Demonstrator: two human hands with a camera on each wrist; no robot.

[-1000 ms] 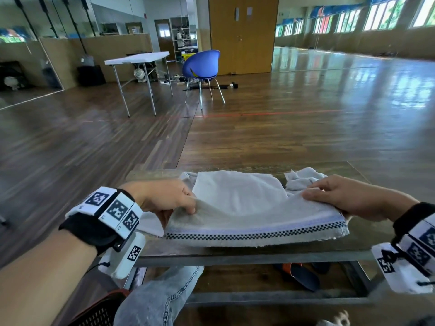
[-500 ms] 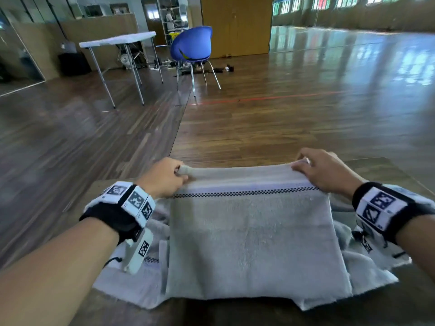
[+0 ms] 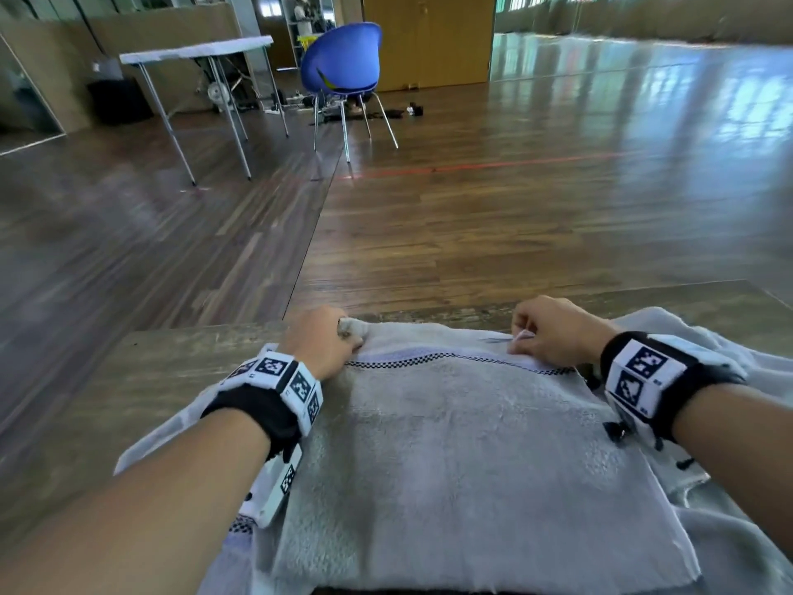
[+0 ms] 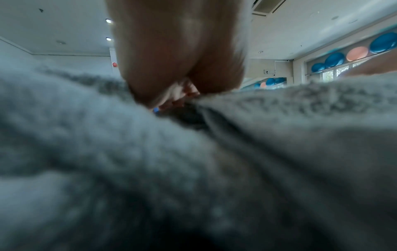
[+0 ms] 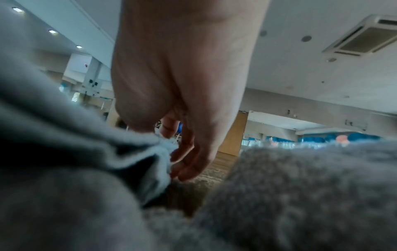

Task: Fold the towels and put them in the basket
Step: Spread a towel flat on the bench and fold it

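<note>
Hall floor in head view only; left hand, right hand pinch towel corners.

Person's forearms bare, no sleeves. Each wrist has a black strap w/ white blocks printed w/ black square-pattern markers: left wrist band, right wrist band. White camera housing w/ another marker hangs under left wrist.

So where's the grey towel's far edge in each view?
Head: the grey towel fills lower centre, far edge pinched between left hand and right hand.
Left wrist: edge meets the fingertips, centre.
Right wrist: bunched left of the fingers.
Shared landmark: blue chair.
</note>
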